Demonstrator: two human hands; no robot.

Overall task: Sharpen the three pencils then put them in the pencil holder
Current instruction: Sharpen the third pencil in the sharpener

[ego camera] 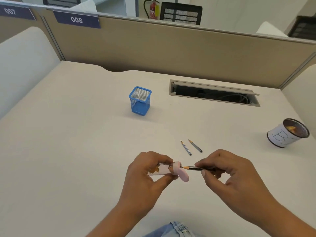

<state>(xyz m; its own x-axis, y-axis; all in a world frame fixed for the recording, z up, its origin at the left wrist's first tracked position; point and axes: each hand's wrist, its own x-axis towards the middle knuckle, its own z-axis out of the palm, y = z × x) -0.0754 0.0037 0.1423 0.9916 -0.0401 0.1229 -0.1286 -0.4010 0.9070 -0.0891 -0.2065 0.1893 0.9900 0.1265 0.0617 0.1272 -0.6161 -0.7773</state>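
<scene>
My left hand (148, 170) grips a pink sharpener (171, 170) with a clear body holding shavings; its pink lid hangs open at the right. My right hand (224, 170) pinches a dark pencil (193, 167) whose pointed tip sits at the sharpener's opening. Two short pencils (186, 147) (195, 145) lie side by side on the table just beyond my hands, tips pointing away. The blue mesh pencil holder (140, 100) stands upright further back, nothing visible inside it.
A round mesh cup (288, 132) wrapped in white paper with shavings inside stands at the right. An open cable slot (213, 93) is set into the white desk (68, 142) at the back. Beige partitions enclose the desk.
</scene>
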